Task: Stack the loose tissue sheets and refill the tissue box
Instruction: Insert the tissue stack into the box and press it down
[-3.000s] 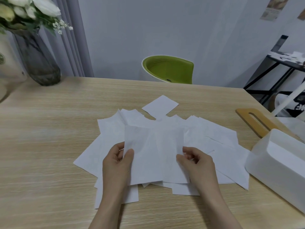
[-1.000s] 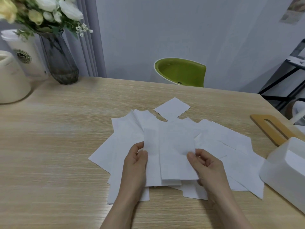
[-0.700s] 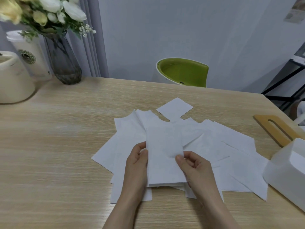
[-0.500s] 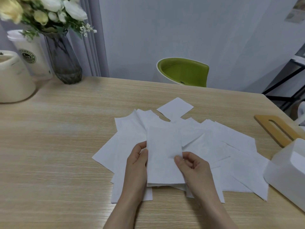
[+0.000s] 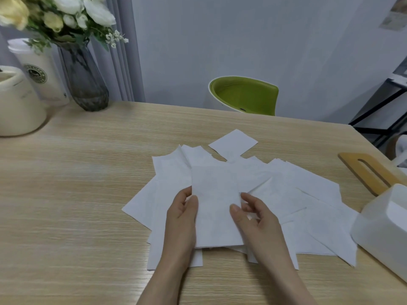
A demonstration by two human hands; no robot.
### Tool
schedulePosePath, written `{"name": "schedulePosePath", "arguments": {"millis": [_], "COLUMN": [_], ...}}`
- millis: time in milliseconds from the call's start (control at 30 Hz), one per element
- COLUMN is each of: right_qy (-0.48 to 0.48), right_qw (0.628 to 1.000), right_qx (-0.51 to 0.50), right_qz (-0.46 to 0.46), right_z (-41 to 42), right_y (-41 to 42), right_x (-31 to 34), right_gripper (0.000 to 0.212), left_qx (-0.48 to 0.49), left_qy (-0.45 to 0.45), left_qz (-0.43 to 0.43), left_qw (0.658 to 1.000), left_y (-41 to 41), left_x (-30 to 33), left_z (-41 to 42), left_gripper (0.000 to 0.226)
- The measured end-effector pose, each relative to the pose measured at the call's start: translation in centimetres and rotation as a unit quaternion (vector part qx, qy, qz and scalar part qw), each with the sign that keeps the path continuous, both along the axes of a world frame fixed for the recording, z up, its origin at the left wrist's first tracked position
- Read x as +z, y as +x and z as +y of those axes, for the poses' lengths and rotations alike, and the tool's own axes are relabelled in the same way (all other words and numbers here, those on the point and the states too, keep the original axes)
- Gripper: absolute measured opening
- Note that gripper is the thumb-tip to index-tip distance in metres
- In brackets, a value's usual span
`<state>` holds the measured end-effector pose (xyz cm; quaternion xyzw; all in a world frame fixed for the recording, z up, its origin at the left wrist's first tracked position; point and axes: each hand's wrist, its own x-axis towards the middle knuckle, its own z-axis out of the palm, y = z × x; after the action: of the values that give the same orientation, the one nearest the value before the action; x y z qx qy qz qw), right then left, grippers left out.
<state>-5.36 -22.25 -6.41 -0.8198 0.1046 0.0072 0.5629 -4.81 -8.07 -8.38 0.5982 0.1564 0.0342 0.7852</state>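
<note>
Several loose white tissue sheets lie spread over the middle of the wooden table. I hold a small stack of aligned sheets just above them. My left hand grips the stack's left edge, thumb on top. My right hand pinches its right edge between thumb and fingers. The white tissue box stands at the right edge, partly cut off. Its wooden lid with a slot lies behind it.
A glass vase with flowers, a white cup and a cream container stand at the table's back left. A green chair is behind the table. A black rack stands at the right.
Two sheets held side by side have been slid together into one narrow stack. My right hand moved left toward my left hand and now pinches the stack's right edge.
</note>
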Motion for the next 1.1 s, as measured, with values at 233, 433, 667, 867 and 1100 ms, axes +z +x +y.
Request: {"name": "schedulePosePath", "arguments": {"millis": [233,433,667,867,1100], "right_qy": [0.065,-0.027,-0.321,-0.343,-0.301], "right_qw": [0.996,0.998,0.942,0.93,0.931], "right_qx": [0.058,-0.021,0.008,-0.006,0.03], "right_qz": [-0.001,-0.056,-0.093,-0.131,-0.206], "right_z": [0.9,-0.8,-2.4,-2.3,-4.7], "right_y": [-0.2,0.9,3.0,4.2,2.1], "right_x": [0.3,0.0,0.0,-1.1,-1.3], "right_gripper": [0.02,0.016,0.031,0.013,0.015], "left_qx": [-0.023,0.011,0.073,0.061,0.06], "left_qy": [0.021,-0.011,0.008,0.022,0.024], "left_qz": [-0.015,-0.002,0.003,0.003,0.009], "left_qw": [0.999,1.0,0.997,0.998,0.998], "left_y": [-0.2,-0.3,0.0,0.1,0.0], "left_x": [0.2,0.3,0.2,0.2,0.1], "left_z": [-0.4,-0.2,0.3,0.3,0.3], "left_gripper": [0.027,0.024,0.026,0.025,0.024]}}
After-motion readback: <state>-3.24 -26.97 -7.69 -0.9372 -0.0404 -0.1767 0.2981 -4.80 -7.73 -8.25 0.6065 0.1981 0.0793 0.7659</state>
